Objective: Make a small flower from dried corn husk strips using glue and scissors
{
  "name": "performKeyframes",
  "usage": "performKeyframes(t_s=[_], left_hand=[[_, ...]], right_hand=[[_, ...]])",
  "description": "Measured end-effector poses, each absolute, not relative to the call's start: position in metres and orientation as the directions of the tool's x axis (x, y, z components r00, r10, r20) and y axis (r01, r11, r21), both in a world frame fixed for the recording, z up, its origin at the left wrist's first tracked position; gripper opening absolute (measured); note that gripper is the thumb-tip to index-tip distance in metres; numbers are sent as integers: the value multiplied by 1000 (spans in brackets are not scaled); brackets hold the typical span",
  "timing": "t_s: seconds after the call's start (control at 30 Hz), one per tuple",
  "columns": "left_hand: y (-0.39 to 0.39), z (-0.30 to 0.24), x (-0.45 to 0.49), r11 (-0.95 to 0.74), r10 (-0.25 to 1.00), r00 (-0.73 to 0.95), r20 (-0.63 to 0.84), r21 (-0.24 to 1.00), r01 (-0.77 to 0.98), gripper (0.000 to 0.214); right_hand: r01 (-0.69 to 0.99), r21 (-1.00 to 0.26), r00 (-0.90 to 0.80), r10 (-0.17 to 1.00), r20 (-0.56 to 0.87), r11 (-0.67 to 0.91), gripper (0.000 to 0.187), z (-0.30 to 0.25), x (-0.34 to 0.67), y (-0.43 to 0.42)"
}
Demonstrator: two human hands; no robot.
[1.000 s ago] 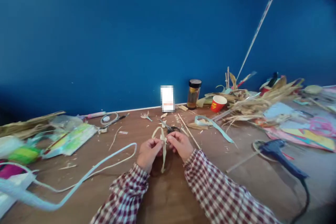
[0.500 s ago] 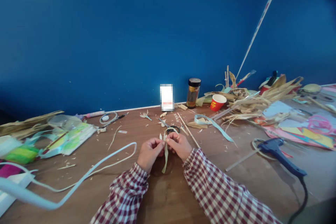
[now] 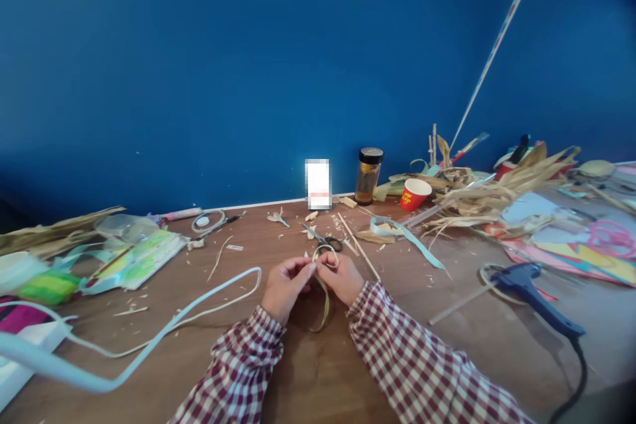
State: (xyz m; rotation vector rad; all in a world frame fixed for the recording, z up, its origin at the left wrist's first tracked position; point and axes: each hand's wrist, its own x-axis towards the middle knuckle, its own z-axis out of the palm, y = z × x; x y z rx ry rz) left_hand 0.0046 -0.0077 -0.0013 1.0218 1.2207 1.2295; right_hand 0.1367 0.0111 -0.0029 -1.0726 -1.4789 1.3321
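My left hand (image 3: 285, 286) and my right hand (image 3: 342, 279) meet low over the table, thumbs and forefingers pinched together. Between the fingertips is a pale strip of corn husk (image 3: 326, 313). One end hangs below the fingers in a curve, and a thin loop of it rises above my right fingers. The exact spot of the pinch is partly covered by the fingers. Just beyond the hands lie dark-handled scissors (image 3: 332, 243), and a thin wooden stick (image 3: 358, 248) slants past my right hand.
A blue glue gun (image 3: 529, 288) lies at right with its cord. Behind stand a red paper cup (image 3: 415, 195) and a lidded jar (image 3: 369, 177), beside dried corn husks (image 3: 531, 169). A pale blue ribbon (image 3: 420, 246) lies nearer. A white bent lamp arm or tube (image 3: 183, 318) crosses the left side.
The husk strip's hanging end has swung right and turned to a narrower, curved edge. The hands stay together in nearly the same place; more of the scissors shows. The view has shifted slightly.
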Motion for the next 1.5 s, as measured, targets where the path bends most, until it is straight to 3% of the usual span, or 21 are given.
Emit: performKeyframes(t_s=[0.33,0.93,1.2,1.5], left_hand=[[-6,-3,6,116,988,-81,-134,974,-195,26],[-4,-9,4,68,997,-37,-74,990,-127,26],[-4,-4,5,158,979,-83,-184,954,-254,27],[-5,-1,5,181,974,-87,-211,945,-273,29]], right_hand=[[31,-998,-297,954,39,50,27,3,136,8],[66,-993,-281,957,74,96,17,0,135,8],[5,-1000,-258,966,-6,-4,18,-1,134,9],[1,-1000,-274,961,-19,-19,21,1,134,9]])
